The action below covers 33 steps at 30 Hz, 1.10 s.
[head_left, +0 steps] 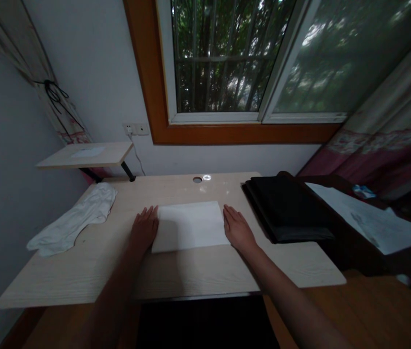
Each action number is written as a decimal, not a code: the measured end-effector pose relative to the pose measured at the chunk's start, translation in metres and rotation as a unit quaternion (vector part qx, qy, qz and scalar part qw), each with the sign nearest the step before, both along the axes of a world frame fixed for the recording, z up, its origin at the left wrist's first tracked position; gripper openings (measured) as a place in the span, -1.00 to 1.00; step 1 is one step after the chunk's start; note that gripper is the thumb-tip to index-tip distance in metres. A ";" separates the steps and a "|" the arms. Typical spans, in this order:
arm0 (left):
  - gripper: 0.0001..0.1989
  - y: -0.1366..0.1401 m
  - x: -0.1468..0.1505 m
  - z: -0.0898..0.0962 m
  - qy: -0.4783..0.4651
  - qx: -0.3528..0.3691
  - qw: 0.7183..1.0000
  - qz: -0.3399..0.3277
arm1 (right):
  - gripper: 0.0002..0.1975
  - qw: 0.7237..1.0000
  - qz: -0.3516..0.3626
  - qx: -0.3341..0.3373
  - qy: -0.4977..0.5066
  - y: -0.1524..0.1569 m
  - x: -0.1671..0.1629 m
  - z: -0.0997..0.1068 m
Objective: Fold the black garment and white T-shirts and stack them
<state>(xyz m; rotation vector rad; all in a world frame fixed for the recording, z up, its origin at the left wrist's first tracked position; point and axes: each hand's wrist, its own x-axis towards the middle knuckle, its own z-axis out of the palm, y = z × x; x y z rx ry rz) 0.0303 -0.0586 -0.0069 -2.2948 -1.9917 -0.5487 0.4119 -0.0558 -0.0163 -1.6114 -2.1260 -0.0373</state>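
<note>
A white rectangular sheet, paper or folded cloth [190, 227], lies flat on the pale wooden desk [205, 276] in front of me. My left hand [145, 227] rests along its left edge, fingers stretched out and pointing away from me. Against the right edge lies my right hand [237, 227], its fingers likewise extended. Both hands seem to touch the sheet's sides without gripping it. Whether the sheet is one layer or several, I cannot tell.
A crumpled white cloth [77, 220] lies at the desk's left, below a small raised shelf [106, 152]. Black folded items [285, 206] are stacked at the right. Beyond them, a large paper sheet [369, 218] covers a dark surface. A window [234, 63] is behind the desk.
</note>
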 end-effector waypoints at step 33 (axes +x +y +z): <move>-0.42 0.017 -0.023 -0.016 -0.082 0.037 0.996 0.018 | -0.59 0.996 -0.045 0.044 0.061 0.011 0.005 0.002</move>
